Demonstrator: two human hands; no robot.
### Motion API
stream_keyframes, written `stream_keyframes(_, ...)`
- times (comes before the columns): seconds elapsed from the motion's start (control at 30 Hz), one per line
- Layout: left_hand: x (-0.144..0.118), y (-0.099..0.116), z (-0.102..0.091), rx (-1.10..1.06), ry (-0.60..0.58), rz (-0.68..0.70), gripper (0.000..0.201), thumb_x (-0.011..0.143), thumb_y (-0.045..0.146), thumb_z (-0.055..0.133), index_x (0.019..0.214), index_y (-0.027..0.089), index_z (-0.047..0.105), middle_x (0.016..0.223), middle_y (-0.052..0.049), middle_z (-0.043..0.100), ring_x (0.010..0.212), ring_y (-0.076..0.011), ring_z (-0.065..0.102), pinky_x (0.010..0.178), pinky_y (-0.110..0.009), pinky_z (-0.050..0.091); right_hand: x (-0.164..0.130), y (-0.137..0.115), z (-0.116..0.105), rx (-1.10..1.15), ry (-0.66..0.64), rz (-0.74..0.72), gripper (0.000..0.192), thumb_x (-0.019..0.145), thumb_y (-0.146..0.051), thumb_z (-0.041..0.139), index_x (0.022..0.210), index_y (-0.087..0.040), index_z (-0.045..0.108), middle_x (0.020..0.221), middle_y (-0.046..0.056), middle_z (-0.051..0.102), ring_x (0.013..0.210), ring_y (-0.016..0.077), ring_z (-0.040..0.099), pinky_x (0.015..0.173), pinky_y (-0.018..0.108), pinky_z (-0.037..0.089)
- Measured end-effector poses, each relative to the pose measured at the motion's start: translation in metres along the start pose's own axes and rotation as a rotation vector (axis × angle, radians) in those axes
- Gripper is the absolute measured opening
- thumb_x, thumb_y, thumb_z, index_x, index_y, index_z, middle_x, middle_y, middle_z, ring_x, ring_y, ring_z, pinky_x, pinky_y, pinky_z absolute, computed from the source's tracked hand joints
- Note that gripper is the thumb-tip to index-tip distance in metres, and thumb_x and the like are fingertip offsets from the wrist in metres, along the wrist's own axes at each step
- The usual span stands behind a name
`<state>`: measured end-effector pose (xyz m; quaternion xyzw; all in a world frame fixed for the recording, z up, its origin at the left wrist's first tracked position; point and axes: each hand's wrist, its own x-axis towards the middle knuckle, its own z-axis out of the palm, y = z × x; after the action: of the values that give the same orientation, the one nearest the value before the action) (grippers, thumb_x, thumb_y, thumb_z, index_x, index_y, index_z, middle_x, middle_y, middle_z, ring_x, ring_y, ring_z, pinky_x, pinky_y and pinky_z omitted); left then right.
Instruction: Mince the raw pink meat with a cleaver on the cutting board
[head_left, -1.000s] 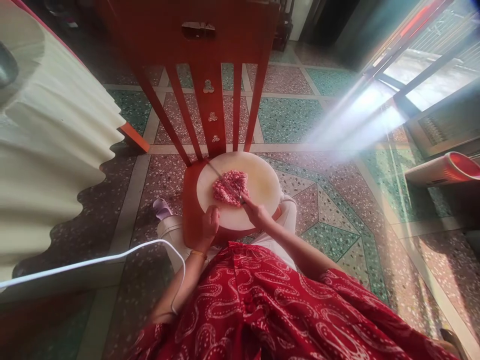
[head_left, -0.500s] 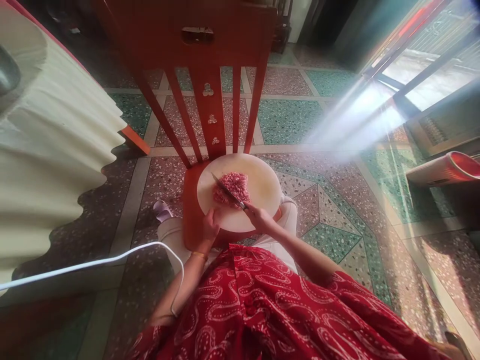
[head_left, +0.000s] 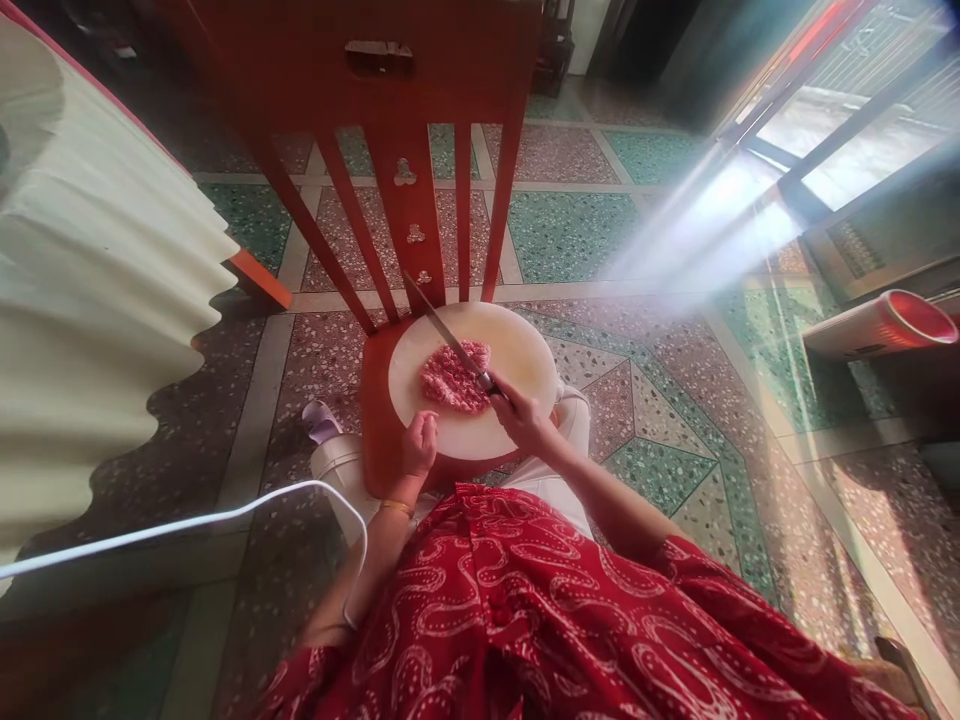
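Pink minced meat [head_left: 454, 376] lies in a flattened heap a little left of the middle of a round white cutting board [head_left: 525, 352], which rests on the seat of a red wooden chair [head_left: 405, 130]. In the head view — the only one — the right hand [head_left: 525, 420] is at the board's near right edge, fingers wrapped tight round the handle of a knife [head_left: 450, 338]. The blade slants up and away to the left, crossing over the meat, its tip out past the board's far left edge, in front of the chair's back slats; whether the blade touches the heap cannot be told. The left hand [head_left: 417, 452] sits at the board's near left edge with its fingers curled loosely together, holding nothing — the meat lies just beyond its fingertips, apart from them. A white cable [head_left: 187, 522] loops across the patterned floor [head_left: 585, 230] to the left, and a pale ruffled cloth [head_left: 90, 330] fills the left side.
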<state>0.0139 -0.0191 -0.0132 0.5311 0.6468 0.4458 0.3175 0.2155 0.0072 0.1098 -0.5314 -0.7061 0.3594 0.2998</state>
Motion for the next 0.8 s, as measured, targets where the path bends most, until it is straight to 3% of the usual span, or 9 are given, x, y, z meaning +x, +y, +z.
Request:
stream_keyframes(0.1,0.0,-0.003,0.001,0.015,0.014,-0.001,0.027,0.089,0.035,0.035,0.089,0.018,0.056,0.063,0.001,0.052,0.058,-0.011,0.05,0.057,-0.022,0.04,0.0,0.007,0.002,-0.016,0.072,-0.056,0.049,0.09,-0.034,0.041,0.135,-0.018,0.046,0.112,0.008,0.065,0.091,0.0173,0.063,0.079,0.026,0.048)
stream_keyframes(0.27,0.001,-0.007,0.001,0.046,0.018,0.008,0.026,0.088,0.035,0.037,0.084,0.018,0.056,0.063,0.001,0.053,0.057,-0.0111,0.049,0.056,-0.022,0.039,-0.004,0.02,0.007,-0.055,-0.057,0.167,0.042,0.09,-0.033,0.041,0.124,-0.014,0.057,0.085,0.006,0.069,0.072,0.0165,0.064,0.069,0.026,0.049)
stream_keyframes(0.33,0.001,-0.006,0.0,0.037,0.002,0.016,0.026,0.089,0.035,0.036,0.084,0.018,0.056,0.063,0.001,0.053,0.056,-0.0108,0.049,0.057,-0.022,0.04,-0.004,0.012,0.001,-0.023,-0.023,0.111,0.045,0.09,-0.035,0.04,0.128,-0.016,0.053,0.084,0.005,0.069,0.071,0.015,0.063,0.069,0.025,0.049)
stream_keyframes(0.47,0.001,-0.005,0.001,0.039,0.011,0.02,0.027,0.089,0.035,0.036,0.088,0.018,0.056,0.065,0.001,0.054,0.058,-0.0107,0.051,0.058,-0.021,0.04,0.0,0.012,-0.005,-0.041,0.105,-0.053,0.048,0.09,-0.036,0.042,0.136,-0.02,0.046,0.106,0.006,0.067,0.09,0.0179,0.064,0.08,0.026,0.048)
stream_keyframes(0.63,0.001,-0.005,0.002,0.069,0.032,0.007,0.027,0.089,0.036,0.036,0.086,0.018,0.057,0.063,0.001,0.052,0.057,-0.0114,0.05,0.056,-0.022,0.039,0.008,0.037,-0.005,-0.081,-0.053,0.16,0.04,0.09,-0.032,0.04,0.125,-0.019,0.056,0.094,0.006,0.069,0.082,0.0188,0.065,0.076,0.029,0.049)
stream_keyframes(0.7,0.002,-0.005,0.003,0.063,0.023,0.003,0.027,0.088,0.035,0.037,0.085,0.018,0.056,0.063,0.001,0.052,0.056,-0.0111,0.049,0.055,-0.022,0.039,0.012,0.032,-0.013,-0.013,-0.064,0.147,0.043,0.091,-0.035,0.039,0.126,-0.017,0.054,0.089,0.005,0.069,0.075,0.0161,0.063,0.072,0.027,0.049)
stream_keyframes(0.8,0.003,-0.006,0.003,0.046,0.017,0.017,0.027,0.089,0.036,0.036,0.086,0.018,0.056,0.063,0.001,0.052,0.055,-0.0107,0.05,0.054,-0.021,0.039,0.017,0.018,-0.025,0.07,0.07,0.019,0.051,0.09,-0.039,0.041,0.135,-0.015,0.044,0.092,0.004,0.067,0.075,0.0137,0.061,0.073,0.025,0.049)
